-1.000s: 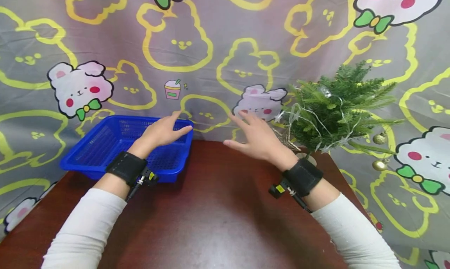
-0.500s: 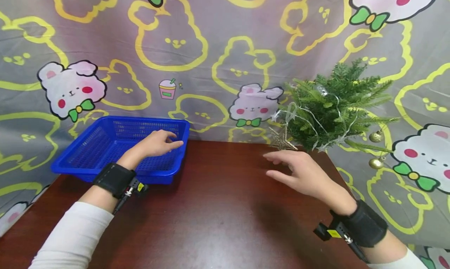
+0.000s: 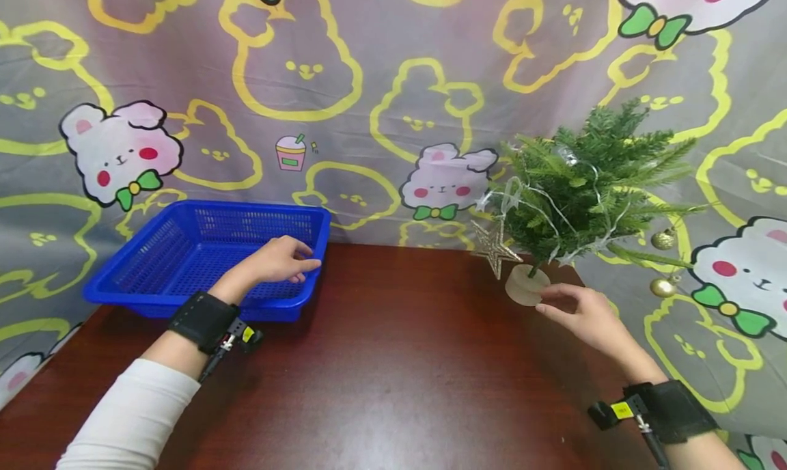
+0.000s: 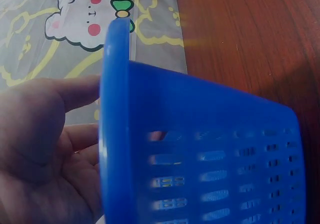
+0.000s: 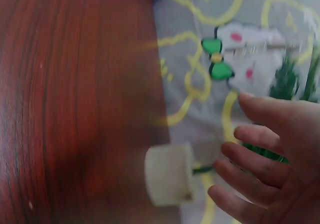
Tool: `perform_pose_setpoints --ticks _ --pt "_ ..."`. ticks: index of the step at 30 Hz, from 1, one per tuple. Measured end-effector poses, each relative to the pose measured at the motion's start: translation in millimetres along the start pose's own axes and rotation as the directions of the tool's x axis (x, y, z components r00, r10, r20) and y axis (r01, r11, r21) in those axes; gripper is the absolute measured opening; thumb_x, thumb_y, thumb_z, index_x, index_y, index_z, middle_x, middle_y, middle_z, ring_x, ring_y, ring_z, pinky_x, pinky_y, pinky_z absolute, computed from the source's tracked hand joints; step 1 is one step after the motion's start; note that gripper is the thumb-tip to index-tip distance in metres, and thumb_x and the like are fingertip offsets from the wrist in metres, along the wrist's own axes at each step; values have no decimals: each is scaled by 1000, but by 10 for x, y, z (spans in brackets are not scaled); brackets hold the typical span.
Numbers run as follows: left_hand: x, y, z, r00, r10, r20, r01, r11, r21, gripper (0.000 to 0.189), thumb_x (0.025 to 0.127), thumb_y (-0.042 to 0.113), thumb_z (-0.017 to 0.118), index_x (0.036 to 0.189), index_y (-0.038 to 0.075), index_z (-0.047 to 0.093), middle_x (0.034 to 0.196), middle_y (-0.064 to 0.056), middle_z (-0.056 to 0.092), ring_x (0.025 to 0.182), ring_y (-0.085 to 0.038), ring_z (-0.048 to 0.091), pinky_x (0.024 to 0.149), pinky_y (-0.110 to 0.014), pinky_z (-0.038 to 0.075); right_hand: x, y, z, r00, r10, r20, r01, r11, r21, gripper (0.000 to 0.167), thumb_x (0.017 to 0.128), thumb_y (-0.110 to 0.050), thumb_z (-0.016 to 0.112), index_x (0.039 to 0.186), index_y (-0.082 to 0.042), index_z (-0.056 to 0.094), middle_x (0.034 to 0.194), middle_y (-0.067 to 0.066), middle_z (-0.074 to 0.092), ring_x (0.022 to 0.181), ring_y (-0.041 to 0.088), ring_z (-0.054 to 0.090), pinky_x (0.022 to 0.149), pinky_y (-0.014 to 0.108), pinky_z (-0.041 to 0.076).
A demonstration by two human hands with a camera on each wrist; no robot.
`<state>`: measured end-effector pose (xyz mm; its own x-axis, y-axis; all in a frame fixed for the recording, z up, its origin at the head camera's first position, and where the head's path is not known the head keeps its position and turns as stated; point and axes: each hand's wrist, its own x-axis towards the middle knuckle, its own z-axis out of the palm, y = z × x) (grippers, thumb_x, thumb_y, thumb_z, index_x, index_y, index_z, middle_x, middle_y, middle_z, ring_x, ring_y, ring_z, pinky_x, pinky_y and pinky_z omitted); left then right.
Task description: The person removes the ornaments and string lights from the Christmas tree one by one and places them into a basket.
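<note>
A blue plastic basket [image 3: 138,306] with slotted walls stands at the table's left. My left hand [image 3: 278,259] is over its right side, fingers loosely bent and thumb close to the right rim. In the left wrist view, the basket wall [image 4: 210,101] hides the fingertips; whether they touch it I cannot tell. At the right stands a small artificial Christmas tree [image 3: 590,190] on a pale round base [image 3: 522,287]. My right hand [image 3: 587,316] is beside that base, thumb and fingers spread apart, with the fingertips very near it; contact is unclear.
A glittery gold star [image 3: 494,248] hangs at the tree's left side. Star-shaped string lights [image 3: 556,224] and gold balls [image 3: 664,287] hang on the branches. Behind the dark wooden table [image 3: 393,361] hangs a patterned grey cloth [image 3: 424,39].
My right hand has moved right and down from mid-table to the tree's base. My left hand has lowered toward the basket's right rim, its fingers bending more.
</note>
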<state>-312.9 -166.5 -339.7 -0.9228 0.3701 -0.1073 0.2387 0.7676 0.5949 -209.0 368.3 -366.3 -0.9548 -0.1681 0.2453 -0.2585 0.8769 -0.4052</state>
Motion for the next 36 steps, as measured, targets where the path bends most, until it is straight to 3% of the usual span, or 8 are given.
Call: perform_pose_setpoints --ticks 5,10,19,27,36 --pt "17 -44 19 1000 -6 7 6 1000 -18 54 97 26 61 132 -14 52 96 -22 75 75 -18 74 73 -33 60 81 266 49 993 108 -37 -108 994 8 43 92 -37 68 121 -4 66 121 22 67 104 41 66 78 48 54" --pt "29 -74 24 1000 -13 25 13 999 -33 56 98 28 60 133 -14 50 95 -21 75 77 -19 75 79 -36 59 191 438 124 987 143 -68 -143 990 3 53 91 -38 69 127 0 59 125 28 61 111 48 58 86 59 47" --pt "8 -79 17 998 -9 59 12 998 -54 58 100 29 58 136 -14 48 116 -28 69 87 -23 75 85 -39 59 382 563 210 979 199 47 -201 977 65 77 94 -44 63 143 10 38 138 37 46 125 55 45 95 64 42" --pt "-14 -80 22 998 -4 58 7 999 -46 59 100 31 58 135 -15 49 113 -28 70 89 -27 75 90 -45 56 454 700 284 979 153 134 -171 976 138 71 98 -39 59 151 1 33 149 34 36 132 56 39 98 66 39" --pt "-16 -80 21 998 -7 70 13 997 -75 58 100 29 57 135 -16 48 120 -31 66 95 -32 74 90 -44 57 507 800 383 979 140 149 -175 950 258 73 100 -38 56 154 1 26 154 33 30 137 55 34 105 65 36"
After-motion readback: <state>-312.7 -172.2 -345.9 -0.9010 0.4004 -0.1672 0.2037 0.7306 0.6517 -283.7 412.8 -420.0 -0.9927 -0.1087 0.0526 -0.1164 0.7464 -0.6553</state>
